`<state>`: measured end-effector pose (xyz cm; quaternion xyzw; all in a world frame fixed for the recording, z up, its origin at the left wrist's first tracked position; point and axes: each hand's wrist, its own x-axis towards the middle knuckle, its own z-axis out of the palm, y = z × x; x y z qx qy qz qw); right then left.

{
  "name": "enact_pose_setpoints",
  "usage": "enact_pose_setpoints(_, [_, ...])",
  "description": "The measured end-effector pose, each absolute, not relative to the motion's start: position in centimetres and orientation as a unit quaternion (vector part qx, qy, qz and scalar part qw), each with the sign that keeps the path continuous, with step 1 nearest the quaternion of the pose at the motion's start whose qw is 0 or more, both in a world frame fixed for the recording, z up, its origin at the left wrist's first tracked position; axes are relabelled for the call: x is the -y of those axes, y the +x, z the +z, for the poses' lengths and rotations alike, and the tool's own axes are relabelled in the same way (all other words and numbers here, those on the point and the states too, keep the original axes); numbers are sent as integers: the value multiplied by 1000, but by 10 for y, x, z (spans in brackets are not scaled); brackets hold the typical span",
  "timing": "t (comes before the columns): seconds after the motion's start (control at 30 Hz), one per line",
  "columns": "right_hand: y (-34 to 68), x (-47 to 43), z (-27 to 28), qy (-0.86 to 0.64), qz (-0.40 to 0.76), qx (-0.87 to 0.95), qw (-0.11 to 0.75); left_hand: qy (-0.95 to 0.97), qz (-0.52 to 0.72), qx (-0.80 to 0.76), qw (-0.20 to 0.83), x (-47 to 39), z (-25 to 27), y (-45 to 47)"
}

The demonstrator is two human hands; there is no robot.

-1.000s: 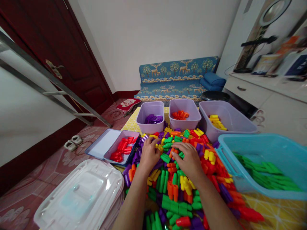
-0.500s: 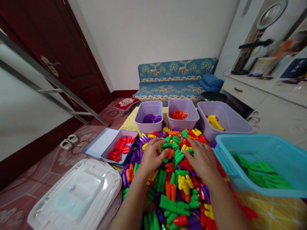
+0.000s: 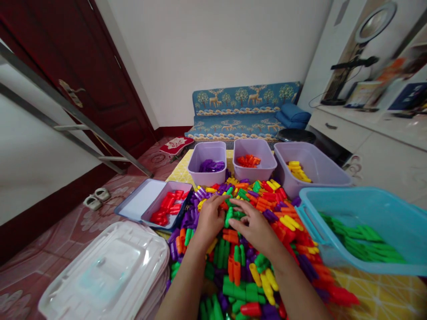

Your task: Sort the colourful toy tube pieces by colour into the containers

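A deep heap of bullet-shaped plastic building blocks in green, red, orange, yellow and purple covers the table in front of me. My left hand is in the heap's middle, fingers curled against the left side of some green blocks. Facing it from the right, my right hand bends its fingers and thumb around the same green blocks. The fingertips of both hands nearly meet, and the palms partly hide what is gripped.
Behind the heap stand lilac bins with purple, orange and yellow blocks. A blue bin holding green blocks is at right. Red blocks lie in an open case at left, near stacked white lids.
My right hand has swept left and towards my left hand, bringing green blocks between them. Yellow and orange blocks on the right have shifted. My left hand has barely moved.
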<state>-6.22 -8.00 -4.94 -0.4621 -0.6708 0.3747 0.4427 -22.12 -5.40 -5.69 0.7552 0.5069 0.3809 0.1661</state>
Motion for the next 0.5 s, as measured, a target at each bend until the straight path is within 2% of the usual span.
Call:
enact_pose_setpoints(0.07, [-56,76,-49,-470,387,643,464,740,397,-516,167,53,-58,-222])
enact_pose_setpoints(0.17, [-49,71,-52,-526,286,646,474,706,434,-522,204,55,-56,-221])
enact_pose_setpoints(0.33, [-47,69,-62,-541,212,706,404,669,458,-500,305,62,-46,-219])
enact_pose_setpoints(0.5, [-48,73,-61,-543,223,724,363,694,453,-464,313,67,-38,-227])
